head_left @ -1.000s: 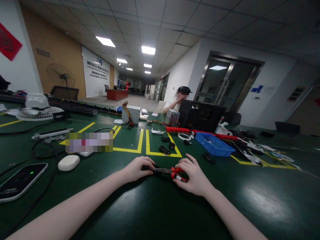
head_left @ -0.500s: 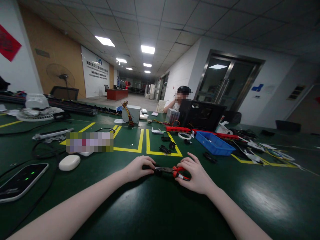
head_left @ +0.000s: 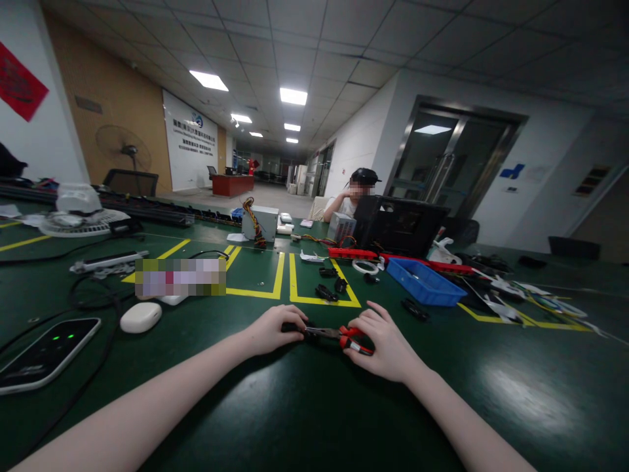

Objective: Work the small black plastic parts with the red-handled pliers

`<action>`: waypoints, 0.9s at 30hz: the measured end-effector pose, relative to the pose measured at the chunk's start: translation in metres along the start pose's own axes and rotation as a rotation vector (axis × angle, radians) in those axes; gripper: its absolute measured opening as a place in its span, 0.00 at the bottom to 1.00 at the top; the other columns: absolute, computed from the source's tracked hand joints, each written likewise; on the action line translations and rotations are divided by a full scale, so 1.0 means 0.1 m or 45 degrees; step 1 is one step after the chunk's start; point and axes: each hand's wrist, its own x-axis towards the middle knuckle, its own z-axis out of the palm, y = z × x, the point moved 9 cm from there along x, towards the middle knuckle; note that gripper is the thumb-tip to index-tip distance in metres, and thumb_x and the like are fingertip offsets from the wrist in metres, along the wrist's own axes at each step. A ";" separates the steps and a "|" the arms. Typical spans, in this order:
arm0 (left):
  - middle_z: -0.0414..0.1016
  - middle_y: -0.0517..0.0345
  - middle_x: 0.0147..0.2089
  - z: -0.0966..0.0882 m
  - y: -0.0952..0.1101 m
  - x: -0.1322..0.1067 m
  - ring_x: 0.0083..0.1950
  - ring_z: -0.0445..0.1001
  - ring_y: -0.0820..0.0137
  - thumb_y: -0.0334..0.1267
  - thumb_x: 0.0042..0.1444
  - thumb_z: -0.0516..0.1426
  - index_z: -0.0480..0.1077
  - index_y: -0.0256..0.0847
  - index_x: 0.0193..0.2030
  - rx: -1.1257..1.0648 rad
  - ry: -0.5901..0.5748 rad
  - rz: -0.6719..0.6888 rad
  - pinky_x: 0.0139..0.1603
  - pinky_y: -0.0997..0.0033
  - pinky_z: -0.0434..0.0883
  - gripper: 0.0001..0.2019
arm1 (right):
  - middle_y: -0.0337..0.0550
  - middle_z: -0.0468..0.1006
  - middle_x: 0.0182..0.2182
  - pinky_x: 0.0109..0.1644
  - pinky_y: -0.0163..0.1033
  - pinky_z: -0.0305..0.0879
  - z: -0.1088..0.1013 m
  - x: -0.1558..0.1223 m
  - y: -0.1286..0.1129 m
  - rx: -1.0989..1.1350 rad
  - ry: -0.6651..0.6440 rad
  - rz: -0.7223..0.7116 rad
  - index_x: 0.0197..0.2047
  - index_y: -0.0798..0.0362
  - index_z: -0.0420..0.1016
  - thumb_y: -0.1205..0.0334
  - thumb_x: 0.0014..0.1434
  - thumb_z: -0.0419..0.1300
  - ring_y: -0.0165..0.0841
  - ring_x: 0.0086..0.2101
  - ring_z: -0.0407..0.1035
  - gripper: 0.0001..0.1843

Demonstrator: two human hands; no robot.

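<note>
In my right hand [head_left: 386, 341] are long-nose pliers [head_left: 328, 333] with red and black handles, their jaws pointing left. My left hand [head_left: 276, 330] is closed with thumb and fingers pinched round a small dark piece at the tip of the jaws. My fingers hide most of that piece, so its kind does not show. Both hands are just above the green table [head_left: 295, 406]. Beyond them, several black cable bundles [head_left: 327, 292] lie around a yellow taped rectangle [head_left: 322, 303].
A blue tray [head_left: 425, 283] stands at the right, a black cable bundle [head_left: 415, 309] beside it. At the left are a white rounded case [head_left: 141, 318] and a black device with green lights [head_left: 49, 354]. A person [head_left: 346, 202] sits across the table behind a black computer case [head_left: 400, 226].
The view has shifted slightly, so the surroundings appear a little farther right. Both hands and the pliers hold nearly the same position.
</note>
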 end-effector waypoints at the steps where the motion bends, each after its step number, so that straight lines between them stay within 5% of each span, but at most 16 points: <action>1: 0.74 0.52 0.52 0.00 -0.01 0.00 0.53 0.72 0.64 0.33 0.55 0.61 0.76 0.40 0.38 0.004 -0.001 -0.003 0.57 0.60 0.66 0.05 | 0.41 0.74 0.33 0.64 0.58 0.49 0.00 0.00 0.00 -0.003 -0.008 -0.001 0.39 0.49 0.72 0.52 0.52 0.63 0.35 0.37 0.69 0.14; 27: 0.75 0.54 0.51 0.02 0.01 0.00 0.53 0.72 0.64 0.36 0.57 0.61 0.77 0.43 0.41 0.076 -0.033 0.001 0.57 0.60 0.65 0.06 | 0.40 0.78 0.38 0.60 0.53 0.55 -0.03 -0.04 0.09 0.017 -0.008 0.038 0.43 0.48 0.72 0.52 0.52 0.62 0.35 0.39 0.72 0.15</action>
